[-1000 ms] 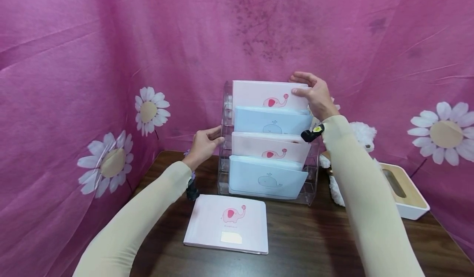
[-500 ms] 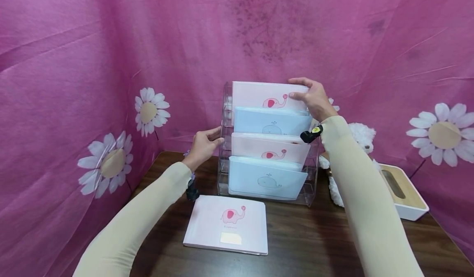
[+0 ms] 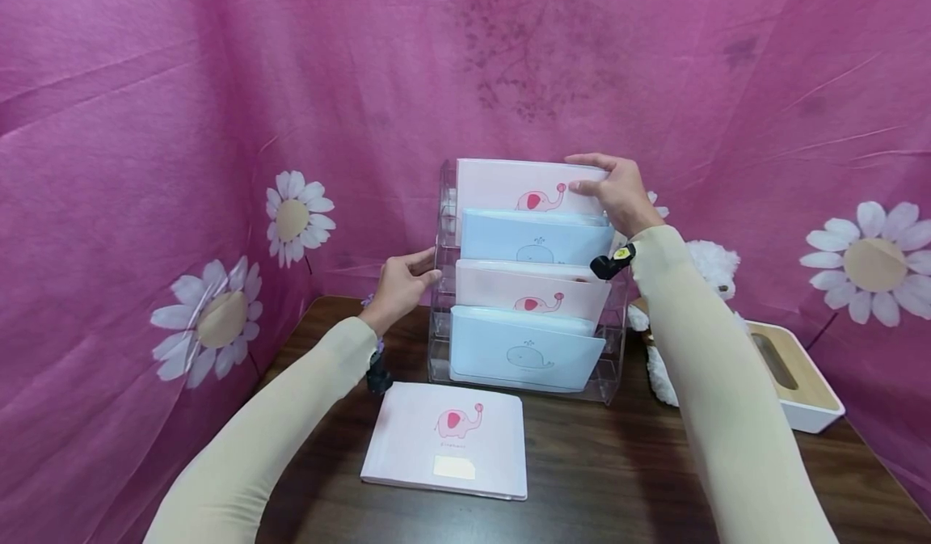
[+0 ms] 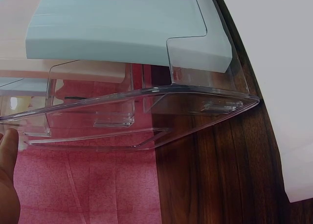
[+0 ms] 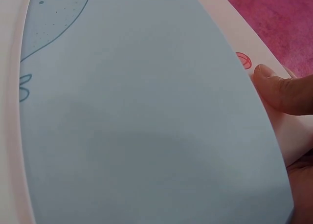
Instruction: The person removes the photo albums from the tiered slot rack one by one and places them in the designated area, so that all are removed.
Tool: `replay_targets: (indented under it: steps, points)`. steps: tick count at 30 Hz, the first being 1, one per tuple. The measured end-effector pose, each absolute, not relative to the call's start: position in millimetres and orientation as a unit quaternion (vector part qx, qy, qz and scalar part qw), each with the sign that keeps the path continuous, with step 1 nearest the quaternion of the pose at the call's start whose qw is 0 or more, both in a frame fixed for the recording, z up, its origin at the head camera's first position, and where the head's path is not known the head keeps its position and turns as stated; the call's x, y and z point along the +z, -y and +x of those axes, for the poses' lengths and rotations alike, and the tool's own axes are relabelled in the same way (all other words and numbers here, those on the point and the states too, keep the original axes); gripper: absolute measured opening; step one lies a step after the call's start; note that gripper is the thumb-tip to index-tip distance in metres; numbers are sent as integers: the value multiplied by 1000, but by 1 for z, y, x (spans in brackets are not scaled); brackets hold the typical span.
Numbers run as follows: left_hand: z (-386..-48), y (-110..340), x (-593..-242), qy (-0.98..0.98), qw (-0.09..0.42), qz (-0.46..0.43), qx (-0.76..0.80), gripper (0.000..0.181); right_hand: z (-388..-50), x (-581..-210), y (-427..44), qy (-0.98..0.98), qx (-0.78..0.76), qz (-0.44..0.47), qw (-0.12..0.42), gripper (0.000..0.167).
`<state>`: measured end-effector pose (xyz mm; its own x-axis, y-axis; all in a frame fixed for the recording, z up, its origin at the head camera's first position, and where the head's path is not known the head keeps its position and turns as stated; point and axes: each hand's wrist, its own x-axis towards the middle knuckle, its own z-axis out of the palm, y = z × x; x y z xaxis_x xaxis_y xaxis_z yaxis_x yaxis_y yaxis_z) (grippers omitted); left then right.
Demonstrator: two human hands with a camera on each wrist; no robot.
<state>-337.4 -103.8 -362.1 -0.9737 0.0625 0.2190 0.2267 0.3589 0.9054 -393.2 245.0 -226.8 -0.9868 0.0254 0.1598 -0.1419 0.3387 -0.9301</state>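
Note:
A clear tiered file rack (image 3: pixel 442 318) stands on the table, with pink and blue folders stepped in its slots. My left hand (image 3: pixel 400 285) grips the rack's left side; in the left wrist view, part of that hand (image 4: pixel 9 170) shows against the clear panel. At the top right, my right hand (image 3: pixel 618 192) pinches the corner of the rearmost pink folder (image 3: pixel 502 182), thumb in front. Below it are a blue whale folder (image 3: pixel 494 237), a second pink folder (image 3: pixel 487 285) and a front blue folder (image 3: pixel 480 354). The right wrist view shows the thumb (image 5: pixel 286 93) on the pink folder.
Another pink elephant folder (image 3: pixel 407 447) lies flat on the brown table (image 3: pixel 575 479) before the rack. To the right are a white plush toy (image 3: pixel 709 267) and a white box with a wooden lid (image 3: pixel 803 382). A pink flowered curtain (image 3: pixel 364 83) hangs behind.
The right hand has shifted slightly down and its fingers have settled on the rear pink folder's top corner. The left hand and the rack stay where they were.

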Motion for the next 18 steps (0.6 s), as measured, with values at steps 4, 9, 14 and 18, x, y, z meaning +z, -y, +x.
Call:
replay_targets:
  steps: [4,9,14,18]
  points:
    - [-337,104,-362,823,73,-86,-556,52,-392,-226,-244,814,574,30,79,49]
    - [-337,103,-362,822,69,-87,-558,52,-391,-227,-246,812,576,29,91,47]
    - [-335,103,-360,817,68,-89,-565,51,-390,-228,-248,794,599,33,99,47]
    - [-334,103,-360,815,64,-87,-569,52,-390,-229,-250,777,620,33,105,47]
